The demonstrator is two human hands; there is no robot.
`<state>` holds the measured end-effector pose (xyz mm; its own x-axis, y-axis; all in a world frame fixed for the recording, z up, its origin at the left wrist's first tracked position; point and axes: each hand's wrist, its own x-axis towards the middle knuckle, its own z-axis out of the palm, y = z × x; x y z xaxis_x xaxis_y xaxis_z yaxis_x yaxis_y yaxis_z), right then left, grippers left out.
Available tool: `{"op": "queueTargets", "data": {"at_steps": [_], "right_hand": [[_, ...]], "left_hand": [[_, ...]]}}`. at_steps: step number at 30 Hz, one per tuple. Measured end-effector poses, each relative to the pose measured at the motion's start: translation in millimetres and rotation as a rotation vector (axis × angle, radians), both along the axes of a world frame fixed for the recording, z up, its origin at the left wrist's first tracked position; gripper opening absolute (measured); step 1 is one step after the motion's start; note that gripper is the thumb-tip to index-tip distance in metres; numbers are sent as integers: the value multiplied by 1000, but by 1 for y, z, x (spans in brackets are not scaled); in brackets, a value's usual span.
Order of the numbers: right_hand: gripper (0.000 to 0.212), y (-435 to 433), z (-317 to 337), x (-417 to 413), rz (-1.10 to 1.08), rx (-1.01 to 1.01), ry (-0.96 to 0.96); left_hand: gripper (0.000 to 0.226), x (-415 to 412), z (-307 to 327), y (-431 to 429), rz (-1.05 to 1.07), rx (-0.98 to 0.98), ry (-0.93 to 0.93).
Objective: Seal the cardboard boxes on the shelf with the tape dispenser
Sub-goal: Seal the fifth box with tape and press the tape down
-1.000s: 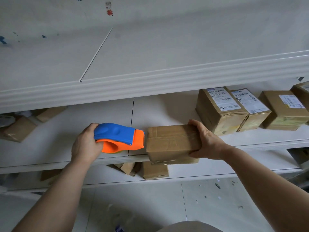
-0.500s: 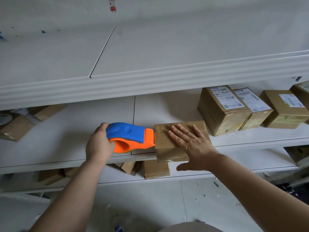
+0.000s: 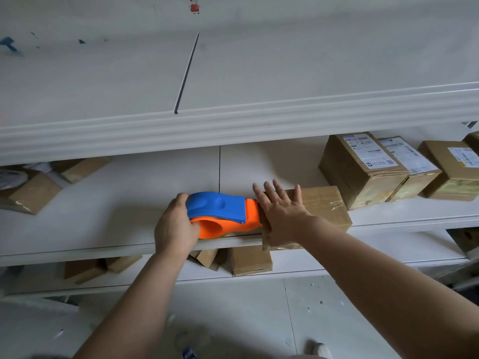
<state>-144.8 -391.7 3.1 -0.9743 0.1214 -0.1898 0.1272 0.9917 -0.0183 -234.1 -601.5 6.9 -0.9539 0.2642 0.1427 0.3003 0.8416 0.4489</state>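
Open shelf (image 3: 108, 208) room left of tape dispenser (image 3: 220, 212) — labelled boxes (image 3: 363, 174) block right, upper shelf (image 3: 233, 125) overhangs.

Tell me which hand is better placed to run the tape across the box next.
Left, probably. The left hand grips the tape dispenser, its orange nose against the left end of the box. The right hand lies flat on the box top, holding no tool.

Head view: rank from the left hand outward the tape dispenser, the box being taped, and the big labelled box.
1. tape dispenser, gripped in the left hand
2. box being taped, just beyond the dispenser
3. big labelled box, farther right
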Motion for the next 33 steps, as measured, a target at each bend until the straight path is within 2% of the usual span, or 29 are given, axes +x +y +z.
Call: {"op": "queueTargets", "data": {"at_steps": [2, 4, 5, 8, 10, 12, 17, 22, 28, 33], "right_hand": [[120, 0, 2, -5, -12, 10, -41], [131, 2, 14, -2, -1, -40, 30], [131, 6, 22, 2, -14, -152, 125], [122, 24, 37, 18, -55, -711, 373], [122, 41, 32, 33, -87, -927, 368], [122, 56, 25, 48, -121, -1023, 323], [135, 79, 22, 71, -102, -976, 334], [129, 91, 13, 80, -146, -996, 380], [126, 101, 13, 80, -88, -964, 411], [124, 98, 11, 74, -47, -917, 408]], "left_hand": [[47, 5, 5, -3, -11, -11, 29], [47, 11, 13, -7, 2, 65, 52], [47, 14, 20, -7, 22, 135, 68], [45, 25, 50, 2, 40, 272, 131], [48, 37, 66, 17, -32, 225, 179], [50, 49, 77, 38, -99, 182, 223], [56, 71, 88, 80, -216, 92, 264], [52, 69, 94, 94, -241, 72, 272], [44, 17, 81, 42, -6, 182, 176], [43, 5, 68, 25, -1, 207, 114]]}}
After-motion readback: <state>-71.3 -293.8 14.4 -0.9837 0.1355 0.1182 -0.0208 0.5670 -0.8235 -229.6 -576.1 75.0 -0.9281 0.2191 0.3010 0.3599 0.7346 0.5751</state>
